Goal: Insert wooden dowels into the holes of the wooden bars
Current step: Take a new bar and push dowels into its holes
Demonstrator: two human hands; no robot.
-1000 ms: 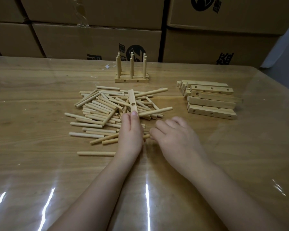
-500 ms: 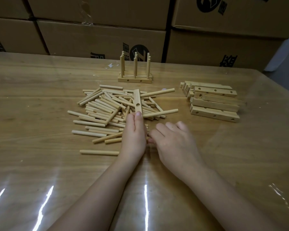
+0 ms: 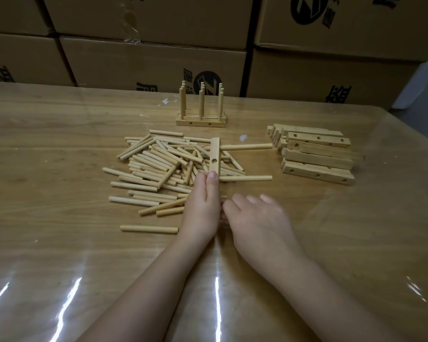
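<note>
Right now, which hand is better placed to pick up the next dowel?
The right hand: it looks free and lies beside the dowels, while the left hand grips the bar.

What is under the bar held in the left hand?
The dowel pile lies beneath the bar, which the left hand grips at its near end. Dowels directly below it and the table there are covered.

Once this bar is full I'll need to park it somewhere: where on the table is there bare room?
Bare: the glossy wooden table left of the loose pile of round wooden dowels, and the near stretch in front of the stack of drilled wooden bars, beside the right hand. Crowded: the pile itself.
</note>
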